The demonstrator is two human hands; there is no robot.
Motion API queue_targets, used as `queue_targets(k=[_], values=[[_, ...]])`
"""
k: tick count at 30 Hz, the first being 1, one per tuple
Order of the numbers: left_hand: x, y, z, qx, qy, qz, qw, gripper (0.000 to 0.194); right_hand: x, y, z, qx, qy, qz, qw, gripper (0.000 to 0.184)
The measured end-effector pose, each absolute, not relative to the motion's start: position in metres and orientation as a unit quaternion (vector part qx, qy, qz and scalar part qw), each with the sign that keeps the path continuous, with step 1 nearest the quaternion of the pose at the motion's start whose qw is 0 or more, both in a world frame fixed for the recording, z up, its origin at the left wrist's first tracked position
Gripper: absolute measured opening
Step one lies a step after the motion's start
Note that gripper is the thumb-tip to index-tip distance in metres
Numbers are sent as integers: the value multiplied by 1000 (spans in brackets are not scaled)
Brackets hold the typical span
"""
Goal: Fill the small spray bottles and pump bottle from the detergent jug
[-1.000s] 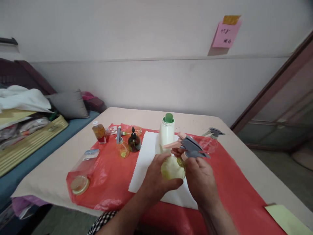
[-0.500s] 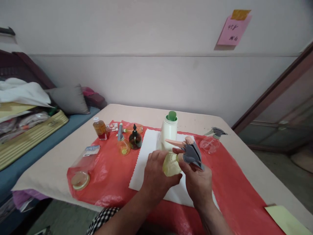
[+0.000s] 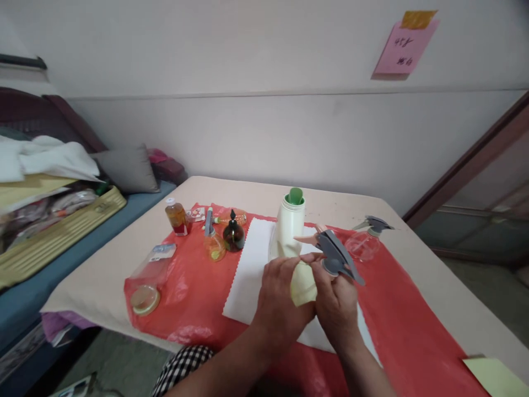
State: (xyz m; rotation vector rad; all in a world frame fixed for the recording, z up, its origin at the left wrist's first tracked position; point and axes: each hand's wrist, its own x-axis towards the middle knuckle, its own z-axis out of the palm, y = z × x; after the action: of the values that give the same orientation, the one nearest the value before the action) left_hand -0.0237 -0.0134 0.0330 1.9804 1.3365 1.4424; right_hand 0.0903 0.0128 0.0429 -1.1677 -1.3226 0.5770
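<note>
My left hand [image 3: 283, 300] is wrapped round a small yellow-tinted spray bottle [image 3: 303, 284], held above a white sheet [image 3: 252, 264] on the red plastic cover [image 3: 194, 292]. My right hand [image 3: 336, 300] grips the bottle's grey trigger sprayer head [image 3: 335, 255], which has a pink trigger and sits at the bottle's neck. A tall white bottle with a green top [image 3: 289, 223] stands just behind my hands.
On the red cover to the left stand an amber bottle [image 3: 177, 216], a small yellow sprayer [image 3: 215, 242], a dark round bottle [image 3: 233, 234] and a clear jar lying on its side [image 3: 149, 278]. A clear spray bottle [image 3: 366, 240] sits at the right. A bed with a pillow [image 3: 126, 171] lies left.
Both hands stayed on the yellow bottle and its sprayer head. The grey head has tilted and turned a little in my right hand. The camera shifted slightly.
</note>
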Motion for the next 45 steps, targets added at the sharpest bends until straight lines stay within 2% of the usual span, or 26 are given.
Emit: queue_targets(k=[3, 5, 9, 12, 14, 21, 27, 32, 35, 38, 42, 45], values=[[-33, -15, 44, 657, 428, 488, 382, 66, 108, 18, 46, -509, -549, 247, 615, 30], [-39, -10, 45, 590, 433, 499, 464, 65, 116, 20, 48, -502, -521, 278, 632, 31], [-48, 5, 38, 476, 401, 441, 646, 86, 115, 16, 49, -471, -487, 349, 648, 29], [-50, 11, 35, 442, 329, 379, 744, 71, 109, 11, 46, -456, -454, 380, 665, 26], [-49, 11, 36, 443, 327, 400, 733, 64, 106, 9, 42, -463, -426, 377, 680, 27], [-34, -4, 42, 455, 407, 478, 631, 73, 97, 7, 44, -490, -434, 380, 653, 35], [-20, -11, 25, 524, 552, 518, 390, 83, 80, 1, 45, -521, -384, 368, 668, 43], [-20, -9, 19, 557, 580, 532, 265, 81, 73, -3, 53, -560, -378, 326, 661, 44], [-25, -5, 21, 562, 589, 511, 275, 77, 74, 0, 52, -544, -394, 342, 657, 43], [-30, -2, 24, 577, 579, 497, 291, 82, 79, 4, 49, -538, -411, 361, 641, 41], [-33, -2, 27, 615, 543, 501, 275, 87, 87, 2, 52, -544, -462, 335, 615, 35], [-34, -3, 30, 616, 538, 491, 301, 88, 93, 1, 58, -545, -485, 326, 601, 35]])
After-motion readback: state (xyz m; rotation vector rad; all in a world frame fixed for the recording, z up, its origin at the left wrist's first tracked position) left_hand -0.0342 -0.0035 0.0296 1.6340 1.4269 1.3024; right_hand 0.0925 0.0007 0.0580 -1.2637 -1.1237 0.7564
